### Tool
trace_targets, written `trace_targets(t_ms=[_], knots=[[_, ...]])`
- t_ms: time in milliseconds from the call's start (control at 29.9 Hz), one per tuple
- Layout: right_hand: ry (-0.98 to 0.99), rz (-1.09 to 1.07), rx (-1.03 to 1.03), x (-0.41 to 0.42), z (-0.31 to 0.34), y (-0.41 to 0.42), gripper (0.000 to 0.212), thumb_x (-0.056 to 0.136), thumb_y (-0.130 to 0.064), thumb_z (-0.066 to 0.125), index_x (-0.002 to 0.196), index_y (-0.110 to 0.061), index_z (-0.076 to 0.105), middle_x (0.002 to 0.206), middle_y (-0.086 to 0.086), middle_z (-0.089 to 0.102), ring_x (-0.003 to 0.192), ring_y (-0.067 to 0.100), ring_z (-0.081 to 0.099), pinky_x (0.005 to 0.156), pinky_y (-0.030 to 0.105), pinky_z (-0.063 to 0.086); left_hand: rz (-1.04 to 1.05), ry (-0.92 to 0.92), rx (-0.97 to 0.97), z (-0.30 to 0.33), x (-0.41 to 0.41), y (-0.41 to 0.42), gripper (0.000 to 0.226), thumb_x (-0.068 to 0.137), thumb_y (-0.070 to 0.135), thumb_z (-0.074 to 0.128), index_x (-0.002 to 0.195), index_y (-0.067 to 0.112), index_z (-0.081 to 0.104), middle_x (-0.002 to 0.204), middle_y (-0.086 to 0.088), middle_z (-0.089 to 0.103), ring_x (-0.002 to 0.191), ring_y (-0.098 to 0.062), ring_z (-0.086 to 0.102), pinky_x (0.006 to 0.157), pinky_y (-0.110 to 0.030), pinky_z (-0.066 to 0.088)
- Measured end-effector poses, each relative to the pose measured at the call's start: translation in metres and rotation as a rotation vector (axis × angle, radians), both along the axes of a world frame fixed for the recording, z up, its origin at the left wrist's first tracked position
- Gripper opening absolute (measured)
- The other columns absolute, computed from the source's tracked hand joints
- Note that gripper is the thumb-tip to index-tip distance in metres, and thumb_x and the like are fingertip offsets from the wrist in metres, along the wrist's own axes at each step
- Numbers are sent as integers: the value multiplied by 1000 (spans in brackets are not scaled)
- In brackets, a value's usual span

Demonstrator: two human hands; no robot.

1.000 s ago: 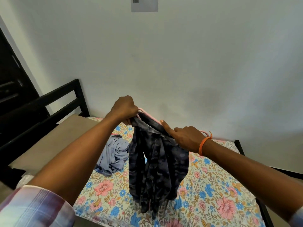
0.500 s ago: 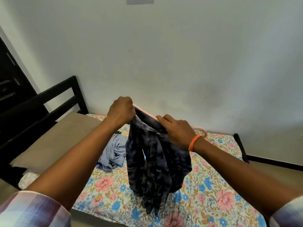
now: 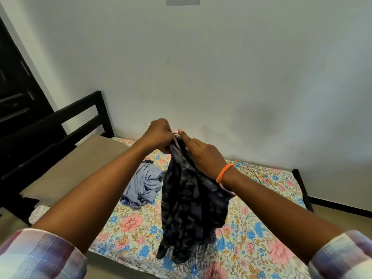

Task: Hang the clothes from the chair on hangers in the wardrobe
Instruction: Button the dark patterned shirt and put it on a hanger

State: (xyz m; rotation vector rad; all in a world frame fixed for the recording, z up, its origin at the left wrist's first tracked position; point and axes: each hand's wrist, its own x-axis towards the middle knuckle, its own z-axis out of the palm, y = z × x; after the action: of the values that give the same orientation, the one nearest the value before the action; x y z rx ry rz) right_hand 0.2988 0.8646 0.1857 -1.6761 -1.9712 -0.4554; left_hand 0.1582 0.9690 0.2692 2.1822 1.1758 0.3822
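A dark patterned garment [image 3: 191, 208] hangs in front of me above the bed, draped on a pink hanger [image 3: 176, 137] that is mostly hidden by the cloth and my hands. My left hand [image 3: 159, 135] grips the hanger's far end together with the garment's top. My right hand [image 3: 203, 156], with an orange band at the wrist, pinches the cloth and hanger right beside it, fingers nearly touching the left hand. A pink piece of the hanger shows under my right wrist. A crumpled grey-blue garment [image 3: 144, 184] lies on the bed to the left.
A bed with a floral sheet [image 3: 261, 228] fills the lower view, with a black headboard [image 3: 84, 115] and a tan pillow [image 3: 74, 164] at the left. A dark wardrobe door [image 3: 16, 87] stands at the far left. A plain wall lies ahead.
My right hand has slid up along the hanger toward my left hand, bunching the dark garment's top between them. The hanger now tilts down toward my right wrist.
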Motion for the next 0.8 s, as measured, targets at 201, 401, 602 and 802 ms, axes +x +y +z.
trace_targets(t_ms=[201, 401, 602, 802], knots=[[-206, 48, -38, 7, 12, -1, 72, 72, -1, 79, 138, 0, 51, 81, 19, 66, 43, 38, 52, 35, 29, 30, -20, 42, -96, -3, -6, 4, 21, 88, -4, 49, 85, -14, 67, 71, -30, 69, 60, -38, 72, 63, -51, 62], [-255, 94, -161, 10, 1, -4, 76, 70, 9, 75, 141, 0, 51, 73, 16, 58, 40, 31, 41, 40, 28, 24, -92, 212, 125, -5, 4, -5, 18, 83, -4, 51, 71, -5, 64, 63, -21, 65, 51, -34, 66, 53, -38, 59], [-320, 130, -210, 11, 9, 3, 55, 89, -14, 67, 140, -15, 46, 76, 10, 55, 44, 29, 40, 40, 29, 27, -121, 413, 467, -16, 9, -11, 12, 86, 11, 61, 77, 6, 55, 71, -6, 46, 67, -30, 50, 63, -35, 40], [-503, 121, -374, 9, 17, 1, 54, 101, -31, 49, 143, 1, 40, 96, 15, 58, 61, 27, 42, 51, 35, 34, -111, 399, 628, -37, 9, -22, 10, 88, 14, 54, 79, 10, 54, 83, -14, 59, 69, -34, 50, 62, -36, 36]])
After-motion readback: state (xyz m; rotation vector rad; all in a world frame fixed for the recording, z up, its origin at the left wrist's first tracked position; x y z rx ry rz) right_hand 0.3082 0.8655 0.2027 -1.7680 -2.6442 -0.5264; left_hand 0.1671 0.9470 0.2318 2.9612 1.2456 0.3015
